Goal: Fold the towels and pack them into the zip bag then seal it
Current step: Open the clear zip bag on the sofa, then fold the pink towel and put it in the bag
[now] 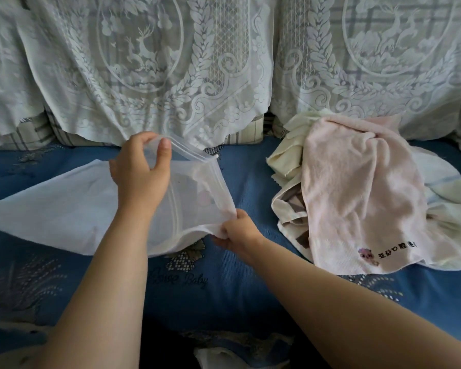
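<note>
A clear zip bag [197, 187] lies on the blue sofa seat, its zip strip lifted at the far end. My left hand [140, 171] pinches the bag's upper rim near the zip. My right hand [237, 231] grips the bag's near corner. Under and left of the bag spreads a flat white towel [51, 209]. To the right sits an unfolded pile: a pink towel [357, 198] with printed characters on top, a cream towel [288, 155] behind it, and a checked one [293, 206] poking out below.
The blue patterned sofa seat [224, 294] stretches toward me. White lace covers [155, 65] drape the back cushions. A pale blue-white cloth [442, 187] lies at the far right under the pile. A scrap of white cloth [216, 358] shows at the bottom edge.
</note>
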Tool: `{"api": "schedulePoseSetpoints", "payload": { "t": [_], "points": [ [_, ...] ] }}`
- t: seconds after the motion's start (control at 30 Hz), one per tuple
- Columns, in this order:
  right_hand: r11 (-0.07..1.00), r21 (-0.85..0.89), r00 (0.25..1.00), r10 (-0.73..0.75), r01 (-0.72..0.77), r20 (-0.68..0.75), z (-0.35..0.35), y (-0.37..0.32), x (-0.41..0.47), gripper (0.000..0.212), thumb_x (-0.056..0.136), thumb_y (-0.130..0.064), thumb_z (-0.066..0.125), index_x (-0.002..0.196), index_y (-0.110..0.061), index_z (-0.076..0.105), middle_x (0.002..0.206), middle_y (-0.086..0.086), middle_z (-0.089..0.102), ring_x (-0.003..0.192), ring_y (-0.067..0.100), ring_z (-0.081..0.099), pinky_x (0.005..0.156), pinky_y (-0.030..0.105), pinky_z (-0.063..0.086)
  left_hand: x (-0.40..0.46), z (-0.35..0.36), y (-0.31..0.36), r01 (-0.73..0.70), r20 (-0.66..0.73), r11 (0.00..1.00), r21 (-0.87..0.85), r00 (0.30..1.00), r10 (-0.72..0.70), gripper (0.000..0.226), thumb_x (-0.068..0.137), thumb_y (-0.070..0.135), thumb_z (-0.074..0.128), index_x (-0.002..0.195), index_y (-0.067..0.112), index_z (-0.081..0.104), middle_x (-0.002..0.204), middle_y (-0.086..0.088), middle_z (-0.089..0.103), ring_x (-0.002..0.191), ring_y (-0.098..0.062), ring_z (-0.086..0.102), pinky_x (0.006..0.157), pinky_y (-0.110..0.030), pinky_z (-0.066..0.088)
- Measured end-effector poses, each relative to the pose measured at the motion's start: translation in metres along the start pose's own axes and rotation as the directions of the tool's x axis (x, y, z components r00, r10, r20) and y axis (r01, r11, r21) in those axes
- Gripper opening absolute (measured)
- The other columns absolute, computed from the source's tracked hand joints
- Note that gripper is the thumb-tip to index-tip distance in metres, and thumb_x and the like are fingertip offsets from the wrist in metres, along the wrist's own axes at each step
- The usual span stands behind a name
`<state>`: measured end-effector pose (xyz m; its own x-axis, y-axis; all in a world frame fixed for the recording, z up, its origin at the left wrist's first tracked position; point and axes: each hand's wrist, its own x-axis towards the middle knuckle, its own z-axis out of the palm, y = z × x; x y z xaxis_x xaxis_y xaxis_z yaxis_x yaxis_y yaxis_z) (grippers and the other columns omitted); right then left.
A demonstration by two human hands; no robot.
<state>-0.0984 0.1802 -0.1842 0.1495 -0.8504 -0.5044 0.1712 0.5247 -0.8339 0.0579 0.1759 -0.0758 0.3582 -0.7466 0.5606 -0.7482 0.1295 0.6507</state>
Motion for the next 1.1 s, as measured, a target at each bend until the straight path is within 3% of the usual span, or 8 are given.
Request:
{"api": "schedulePoseSetpoints", "payload": {
  "t": [0.17, 0.3, 0.47, 0.6, 0.73, 0.9, 1.0, 1.1],
  "points": [
    [0.998, -0.06, 0.979, -0.019, 0.031, 0.202, -0.011, -0.023, -0.002, 0.035, 0.094, -0.018, 0.053, 0.126, -0.02, 0.038, 0.112, 0.006, 0.059, 0.091, 0.021, 0.06, 0.079, 0.037, 0.052, -0.014, -0.006, 0.011, -0.233, -0.102, 0.945, 0.228, 0.96, 0.261, 0.048, 0.089, 0.038, 0.053, 0.124, 0.005, 0.053, 0.132, -0.016, 0.051, 0.127, -0.035, 0.043, 0.107, -0.053, 0.028],
    [0.942, -0.312, 0.981, -0.07, 0.124, 0.178, -0.039, -0.039, -0.001, 0.062, 0.091, -0.051, 0.051, 0.141, -0.021, 0.029, 0.127, 0.007, 0.055, 0.097, 0.02, 0.063, 0.081, 0.037, 0.054, -0.047, 0.011, 0.057, -0.423, 0.021, 0.868, 0.26, 0.901, 0.433, 0.033, 0.089, 0.029, 0.053, 0.117, 0.011, 0.059, 0.137, -0.013, 0.049, 0.139, -0.035, 0.031, 0.113, -0.059, 0.017],
    [0.309, -0.95, 0.889, -0.421, -0.047, -0.181, -0.122, -0.041, 0.011, 0.064, 0.084, -0.045, 0.051, 0.136, -0.009, 0.037, 0.134, 0.014, 0.046, 0.118, 0.032, 0.046, 0.092, 0.036, 0.038, -0.092, 0.054, 0.101, -0.605, 0.308, 0.794, 0.062, 0.768, 0.561, 0.033, 0.089, 0.035, 0.05, 0.115, 0.016, 0.06, 0.139, -0.008, 0.05, 0.141, -0.032, 0.029, 0.115, -0.048, 0.024],
    [0.246, -0.93, 0.911, -0.244, -0.274, -0.333, -0.164, -0.027, -0.009, 0.087, 0.08, -0.033, 0.065, 0.147, -0.012, 0.014, 0.144, 0.016, 0.027, 0.131, 0.037, 0.034, 0.103, 0.041, 0.037, -0.109, 0.085, 0.096, -0.38, 0.563, 0.918, -0.111, 0.738, 0.373, 0.034, 0.094, 0.033, 0.051, 0.122, 0.016, 0.055, 0.129, -0.002, 0.056, 0.133, -0.024, 0.04, 0.106, -0.033, 0.034],
    [0.277, -0.941, 0.92, -0.28, -0.196, -0.274, -0.181, -0.035, -0.029, 0.04, 0.091, -0.017, 0.047, 0.13, -0.008, 0.045, 0.127, 0.015, 0.054, 0.11, 0.031, 0.056, 0.086, 0.035, 0.049, -0.11, 0.105, 0.091, 0.138, 0.765, 0.982, -0.127, 0.644, 0.008, 0.03, 0.096, 0.039, 0.047, 0.123, 0.025, 0.051, 0.124, 0.011, 0.055, 0.111, -0.009, 0.051, 0.087, -0.025, 0.039],
    [0.264, -0.958, 0.964, -0.261, 0.114, 0.043, -0.177, -0.072, -0.097, 0.018, 0.085, -0.009, 0.044, 0.091, -0.014, 0.06, 0.09, 0.002, 0.06, 0.089, 0.02, 0.056, 0.074, 0.031, 0.044, -0.113, 0.128, 0.099, 0.646, 0.894, 0.75, -0.142, 0.409, -0.184, 0.052, 0.094, 0.059, 0.034, 0.122, 0.02, 0.053, 0.11, 0.0, 0.067, 0.104, -0.017, 0.062, 0.098, -0.039, 0.048],
    [0.314, -0.9, 0.935, 0.082, 0.303, 0.344, -0.172, -0.07, -0.131, 0.01, 0.084, -0.002, 0.049, 0.083, -0.007, 0.057, 0.076, 0.001, 0.054, 0.066, 0.006, 0.048, 0.064, 0.021, 0.042, -0.117, 0.138, 0.102, 0.865, 0.957, 0.495, -0.077, 0.203, -0.206, 0.053, 0.091, 0.062, 0.04, 0.115, 0.017, 0.056, 0.08, -0.001, 0.07, 0.073, -0.014, 0.067, 0.068, -0.028, 0.056],
    [0.509, -0.843, 0.827, 0.391, 0.172, 0.405, -0.174, -0.05, -0.128, 0.018, 0.092, -0.008, 0.054, 0.078, -0.019, 0.055, 0.074, -0.008, 0.058, 0.066, 0.003, 0.056, 0.064, 0.018, 0.047, -0.127, 0.153, 0.099, 0.865, 0.968, 0.501, -0.031, 0.15, -0.2, 0.04, 0.088, 0.05, 0.058, 0.106, 0.015, 0.064, 0.088, -0.003, 0.072, 0.077, -0.015, 0.068, 0.062, -0.026, 0.052]
  ]
}}
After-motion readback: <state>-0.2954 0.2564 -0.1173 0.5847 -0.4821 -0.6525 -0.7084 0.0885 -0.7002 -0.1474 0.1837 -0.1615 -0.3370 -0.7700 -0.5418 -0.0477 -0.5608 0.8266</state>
